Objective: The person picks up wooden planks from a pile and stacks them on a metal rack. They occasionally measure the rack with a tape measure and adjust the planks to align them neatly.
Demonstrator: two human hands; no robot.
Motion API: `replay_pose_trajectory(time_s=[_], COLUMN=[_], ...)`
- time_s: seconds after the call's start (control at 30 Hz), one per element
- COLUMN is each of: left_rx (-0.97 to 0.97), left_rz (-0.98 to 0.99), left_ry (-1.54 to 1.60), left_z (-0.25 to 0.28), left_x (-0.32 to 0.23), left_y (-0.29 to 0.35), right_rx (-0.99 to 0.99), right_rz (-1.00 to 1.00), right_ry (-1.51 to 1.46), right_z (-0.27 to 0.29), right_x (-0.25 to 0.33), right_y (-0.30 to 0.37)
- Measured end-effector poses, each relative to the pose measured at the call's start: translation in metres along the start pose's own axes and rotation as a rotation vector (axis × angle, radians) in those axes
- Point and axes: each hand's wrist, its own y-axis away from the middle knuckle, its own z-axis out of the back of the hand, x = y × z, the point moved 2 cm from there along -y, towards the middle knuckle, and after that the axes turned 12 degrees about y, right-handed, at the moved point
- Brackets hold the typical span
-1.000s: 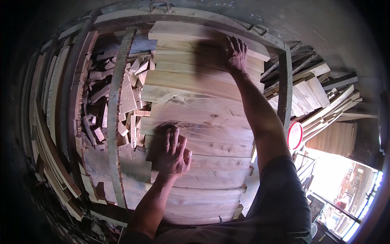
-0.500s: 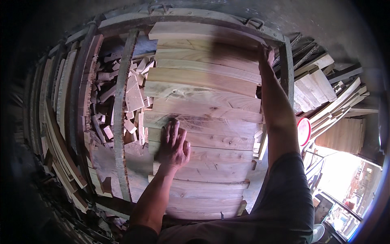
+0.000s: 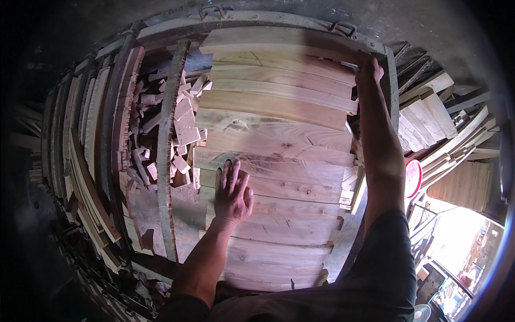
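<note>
A row of pale wooden boards (image 3: 279, 126) lies side by side, running left to right. Flat on the middle boards rests my left hand (image 3: 234, 196), fingers stretched out and holding nothing. At the far right corner, my right hand (image 3: 370, 71) is closed around the right end of the farthest board (image 3: 257, 40). Shadow covers that end, and part of the grip is hidden. A narrow dark gap shows between the farthest board's right part and the board nearer to me.
A metal frame bar (image 3: 170, 139) stands left of the boards, with small wood offcuts (image 3: 185, 118) behind it. More long planks (image 3: 88, 177) are stacked at the far left. On the right are leaning boards (image 3: 429, 121) and a red-rimmed round container (image 3: 413, 178).
The view has shifted slightly. My right hand has moved a little to the right with the farthest board's end, where a gap now shows. My left hand stays on the boards.
</note>
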Motion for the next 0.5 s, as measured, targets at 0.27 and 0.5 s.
replay_pose_trajectory(time_s=[0.27, 0.5], left_rx=[-0.001, -0.052], left_rz=[-0.024, -0.026], left_ry=[-0.008, 0.054], left_z=[0.0, 0.008], left_x=[-0.001, -0.002], left_y=[0.001, 0.011], right_rx=[0.3, 0.367], right_rz=[0.15, 0.148], right_ry=[0.141, -0.257], right_z=[0.056, 0.185], right_x=[0.023, -0.009], right_y=[0.104, 0.261])
